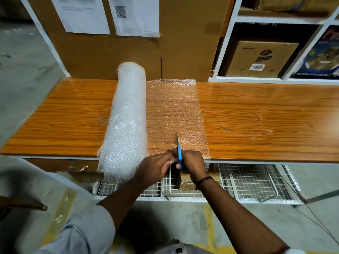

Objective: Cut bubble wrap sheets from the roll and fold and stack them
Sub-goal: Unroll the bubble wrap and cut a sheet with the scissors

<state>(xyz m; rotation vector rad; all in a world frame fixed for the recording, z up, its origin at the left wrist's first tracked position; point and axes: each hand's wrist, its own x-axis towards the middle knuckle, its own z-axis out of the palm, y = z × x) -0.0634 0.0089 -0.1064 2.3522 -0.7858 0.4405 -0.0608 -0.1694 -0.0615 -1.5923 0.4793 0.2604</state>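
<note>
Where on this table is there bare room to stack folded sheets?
Widest: the table right of the sheet, out to its right end. Smaller: left of the roll. Crowded at the near edge, where the left hand grips the sheet and the right hand the scissors.

Left of the left hand (156,167), the bubble wrap roll (126,121) lies close and blocks a low sideways pass. Past the roll the bench (256,116) is open. Right of the right hand (192,162) it is bare too. Ahead, beyond the scissors (179,154), the flat sheet (174,107) leaves room up to the cardboard wall (183,52). Below the hands sits a wire rack (247,180).
</note>
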